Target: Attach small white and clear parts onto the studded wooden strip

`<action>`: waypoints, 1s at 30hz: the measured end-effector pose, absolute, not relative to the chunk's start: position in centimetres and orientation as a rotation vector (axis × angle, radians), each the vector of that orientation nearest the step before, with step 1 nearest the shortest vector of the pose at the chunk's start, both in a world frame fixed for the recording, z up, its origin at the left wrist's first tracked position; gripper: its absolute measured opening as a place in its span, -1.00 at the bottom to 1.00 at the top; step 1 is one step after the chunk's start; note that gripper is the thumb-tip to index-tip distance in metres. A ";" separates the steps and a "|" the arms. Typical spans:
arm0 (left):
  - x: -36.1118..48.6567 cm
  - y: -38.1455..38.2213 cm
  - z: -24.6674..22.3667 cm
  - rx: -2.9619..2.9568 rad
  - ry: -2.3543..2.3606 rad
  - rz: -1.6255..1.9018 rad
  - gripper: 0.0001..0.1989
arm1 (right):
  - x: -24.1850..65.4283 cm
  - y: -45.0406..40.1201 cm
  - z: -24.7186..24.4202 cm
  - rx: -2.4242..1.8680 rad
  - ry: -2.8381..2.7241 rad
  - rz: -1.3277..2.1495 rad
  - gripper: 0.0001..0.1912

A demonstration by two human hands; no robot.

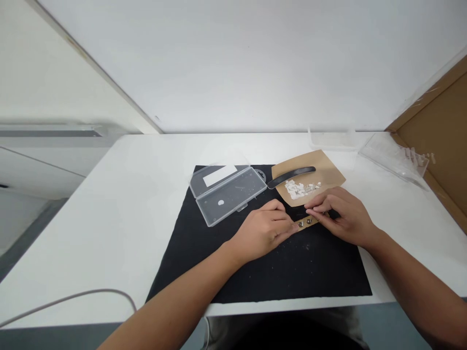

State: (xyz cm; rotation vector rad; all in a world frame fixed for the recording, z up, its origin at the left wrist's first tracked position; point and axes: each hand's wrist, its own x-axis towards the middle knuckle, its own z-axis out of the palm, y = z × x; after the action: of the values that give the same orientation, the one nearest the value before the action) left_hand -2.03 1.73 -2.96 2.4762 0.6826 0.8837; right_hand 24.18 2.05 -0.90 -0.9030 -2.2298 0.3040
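Both hands meet on the black mat [262, 272]: left hand [264, 231] and right hand [341, 216] pinch a small brown strip [305, 222] (two metal studs visible) between narrowed fingers.

Both forearms angle in from below, left hand [264, 227] and right hand [341, 214] curled palm-down, fingertips nearly meeting, pinching.

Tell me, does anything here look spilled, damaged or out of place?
Mostly tidy. White fragments lie loose in a small heap on the brown paper, beside a dark curved tool, and pale specks dot the black mat. Nothing looks damaged.
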 end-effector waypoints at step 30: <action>-1.8 1.0 -3.0 2.427 0.867 0.788 -0.86 | 25.6 2.3 0.2 -0.865 -2.402 0.628 -0.88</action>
State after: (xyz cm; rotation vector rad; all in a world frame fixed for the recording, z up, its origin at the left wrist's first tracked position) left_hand -1.81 0.97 -3.01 2.4272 0.8666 0.7877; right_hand 25.59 2.28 0.24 -0.8647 -2.4018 0.6279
